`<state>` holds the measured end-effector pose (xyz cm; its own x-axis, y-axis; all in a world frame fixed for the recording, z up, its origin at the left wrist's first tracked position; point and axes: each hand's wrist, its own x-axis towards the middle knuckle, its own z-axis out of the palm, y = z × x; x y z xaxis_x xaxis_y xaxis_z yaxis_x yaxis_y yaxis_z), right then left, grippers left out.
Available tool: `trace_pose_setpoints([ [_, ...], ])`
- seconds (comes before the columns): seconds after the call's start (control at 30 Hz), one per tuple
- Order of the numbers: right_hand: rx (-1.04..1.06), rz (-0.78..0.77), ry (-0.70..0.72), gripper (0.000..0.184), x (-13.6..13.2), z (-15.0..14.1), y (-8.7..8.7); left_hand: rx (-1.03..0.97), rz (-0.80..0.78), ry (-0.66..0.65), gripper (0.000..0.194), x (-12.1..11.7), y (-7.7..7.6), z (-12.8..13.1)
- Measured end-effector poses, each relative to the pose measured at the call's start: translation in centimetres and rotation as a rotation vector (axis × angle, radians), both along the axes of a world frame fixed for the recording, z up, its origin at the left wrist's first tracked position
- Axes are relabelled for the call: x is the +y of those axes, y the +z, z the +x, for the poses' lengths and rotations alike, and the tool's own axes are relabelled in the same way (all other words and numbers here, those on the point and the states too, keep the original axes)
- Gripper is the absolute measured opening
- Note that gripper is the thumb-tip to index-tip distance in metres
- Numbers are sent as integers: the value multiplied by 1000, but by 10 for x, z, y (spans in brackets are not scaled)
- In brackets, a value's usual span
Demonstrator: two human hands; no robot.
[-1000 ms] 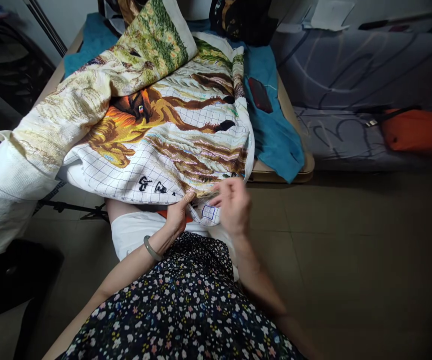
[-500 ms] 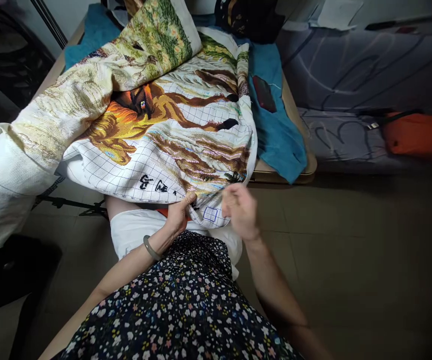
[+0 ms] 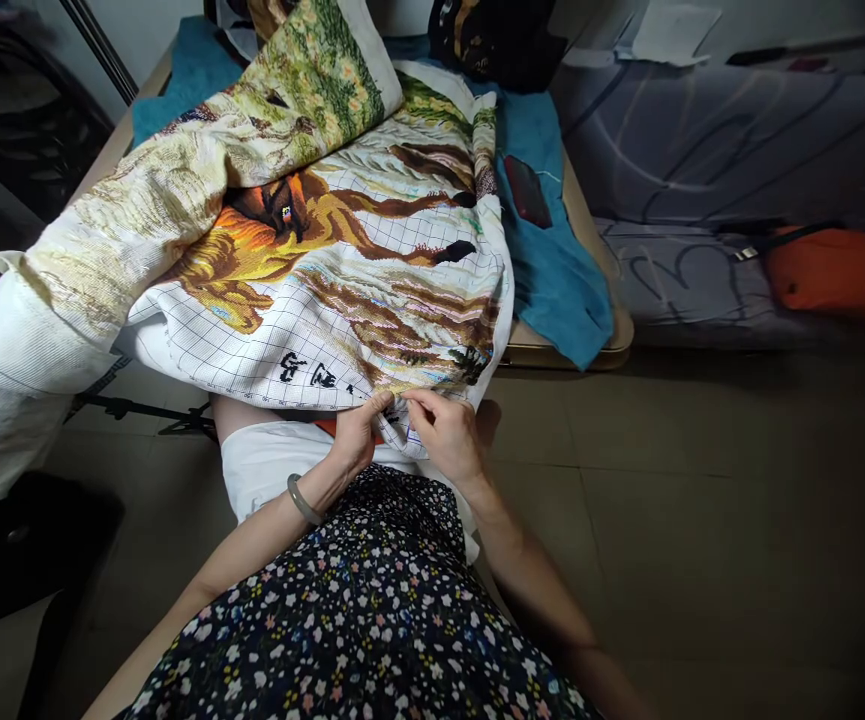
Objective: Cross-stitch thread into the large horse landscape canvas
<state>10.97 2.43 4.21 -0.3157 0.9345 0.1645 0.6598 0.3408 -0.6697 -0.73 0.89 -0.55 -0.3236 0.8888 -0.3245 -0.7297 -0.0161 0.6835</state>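
A large cross-stitch cloth (image 3: 289, 345), white with a printed grid and stitched brown, orange and black patches, spreads from the table over my lap. My left hand (image 3: 358, 432) grips its near edge, thumb on top and the other fingers underneath. Close beside that thumb, my right hand (image 3: 447, 432) is closed in a pinch at the cloth's surface. Whatever sits between those fingertips is too small to make out. Black stitched characters lie just left of my left thumb. Part of the cloth is rolled up at the left.
Under the cloth, a teal cover (image 3: 567, 290) lies on the table (image 3: 616, 335), with a dark phone (image 3: 527, 190) on it. A black bag (image 3: 496, 45) stands at the back. To the right are a grey patterned sofa (image 3: 672, 170) and an orange bag (image 3: 837, 270).
My right hand has moved left and slightly down, from the cloth's near right corner to beside my left thumb. My left hand keeps its grip in the same place.
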Motion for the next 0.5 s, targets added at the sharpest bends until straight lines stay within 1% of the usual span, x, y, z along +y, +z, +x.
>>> trace_pose_setpoints([
  [0.07,-49,24,5,26,0,0,1,-3,-2,1,48,0,-1,0],
  [0.17,-181,64,-5,27,1,-4,3,-11,-19,-12,44,0,-3,1],
  [0.27,-326,81,-38,25,2,-15,4,-15,-14,-18,43,0,-4,1],
  [0.33,-351,74,-53,24,0,-25,3,-13,22,7,47,-1,-4,1],
  [0.37,-320,75,-54,24,-1,-29,2,-12,39,22,49,-1,-4,1],
  [0.43,-158,112,-67,21,-2,-28,-2,-12,49,35,52,-2,-3,2],
  [0.47,-42,150,-104,21,-1,-23,-5,-11,40,32,53,-2,-3,2],
  [0.5,85,200,-183,23,1,-13,-9,-9,23,23,55,-2,-2,2],
])
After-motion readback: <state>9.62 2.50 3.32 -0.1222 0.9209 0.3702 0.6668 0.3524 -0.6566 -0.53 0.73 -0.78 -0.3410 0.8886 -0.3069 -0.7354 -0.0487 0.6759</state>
